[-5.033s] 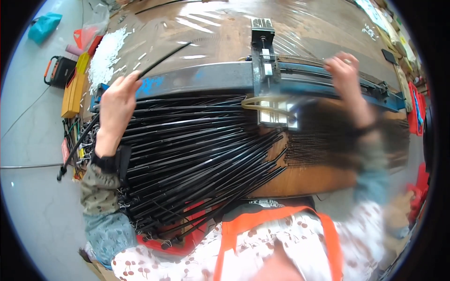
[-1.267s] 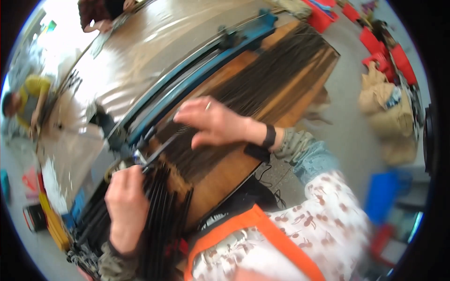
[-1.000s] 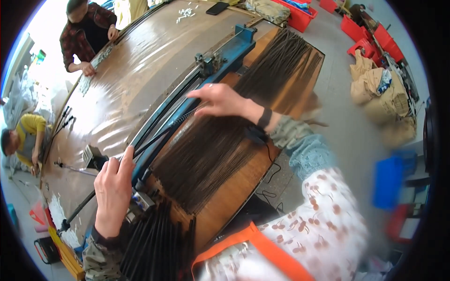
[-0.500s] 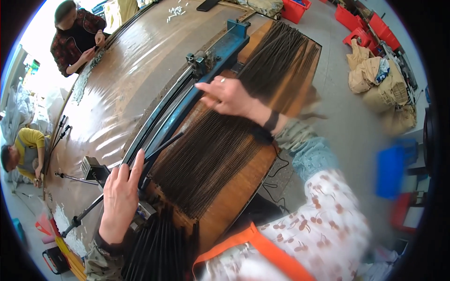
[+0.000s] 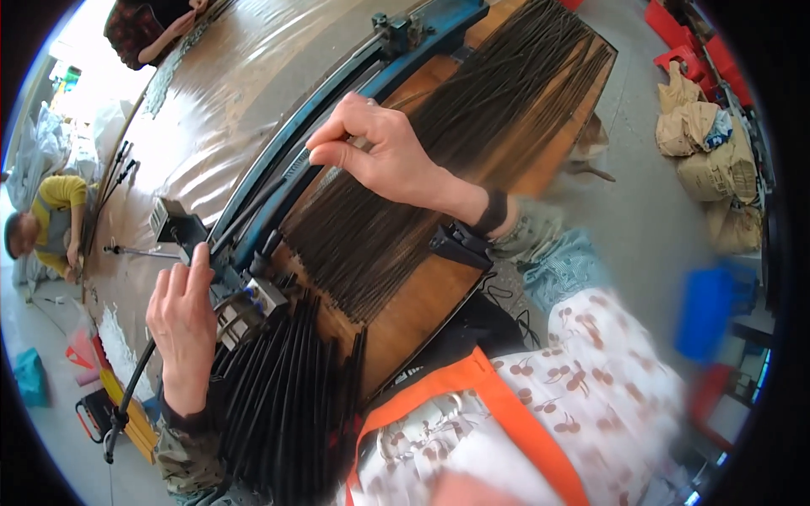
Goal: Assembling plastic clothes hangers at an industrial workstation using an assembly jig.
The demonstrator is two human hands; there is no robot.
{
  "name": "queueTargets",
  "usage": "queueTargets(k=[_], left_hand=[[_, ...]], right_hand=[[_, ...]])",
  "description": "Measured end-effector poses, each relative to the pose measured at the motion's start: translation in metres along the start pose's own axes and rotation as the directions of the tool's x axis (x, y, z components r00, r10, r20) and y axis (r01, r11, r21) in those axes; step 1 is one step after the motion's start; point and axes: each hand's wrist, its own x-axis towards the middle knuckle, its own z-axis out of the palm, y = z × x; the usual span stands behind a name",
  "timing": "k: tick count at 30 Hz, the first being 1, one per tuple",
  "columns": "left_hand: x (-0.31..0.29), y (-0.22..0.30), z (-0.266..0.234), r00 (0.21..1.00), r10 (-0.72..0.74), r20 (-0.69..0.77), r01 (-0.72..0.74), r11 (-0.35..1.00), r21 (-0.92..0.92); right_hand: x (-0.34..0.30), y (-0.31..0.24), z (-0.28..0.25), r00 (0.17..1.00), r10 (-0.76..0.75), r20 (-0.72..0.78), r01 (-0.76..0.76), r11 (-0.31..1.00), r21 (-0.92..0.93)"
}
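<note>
My right hand point(image 5: 380, 152) is over the blue rail point(image 5: 316, 173), thumb and forefinger pinched together at one end of a thin coil spring point(image 5: 297, 163). The spring lines up with a dark tube point(image 5: 257, 202) lying along the rail. My left hand point(image 5: 184, 325) is by the rail's near end, beside a metal bracket point(image 5: 175, 223), fingers stretched out and thumb hidden. Many long dark springs point(image 5: 363, 244) lie side by side on a wooden board point(image 5: 413, 312) right of the rail. A bundle of black tubes point(image 5: 278, 396) sits just right of my left forearm.
A clamp block point(image 5: 396, 35) is fixed at the rail's far end. Two people work across the plastic-covered table point(image 5: 228, 110), one in yellow point(image 5: 61, 198). Brown sacks point(image 5: 709, 143), red bins point(image 5: 688, 63) and a blue bin point(image 5: 709, 312) stand at the right.
My right hand has closed into a pinch and come nearer along the rail. My left hand has drawn back a little. The dark tube now lies in line with the rail. The view has shifted.
</note>
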Motion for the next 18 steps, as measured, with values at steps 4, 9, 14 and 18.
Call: queueTargets(k=[4,9,14,18], left_hand=[[-0.031,-0.021,-0.013,0.992,-0.121,-0.031,0.121,0.993,0.003],[-0.050,-0.017,-0.018,0.983,-0.181,0.012,0.181,0.971,-0.154],[-0.060,-0.006,-0.025,0.990,-0.120,0.073,0.128,0.986,-0.109],[-0.092,-0.025,-0.023,0.983,-0.175,0.054,0.178,0.983,-0.054]], right_hand=[[-0.019,0.017,0.007,0.935,0.267,0.233,-0.294,0.952,0.088],[-0.017,-0.004,0.036,0.997,-0.013,0.078,0.003,0.993,0.120],[-0.017,-0.022,0.057,0.924,-0.325,0.203,0.327,0.945,0.025],[-0.031,0.037,0.015,0.951,-0.258,0.169,0.297,0.916,-0.269]])
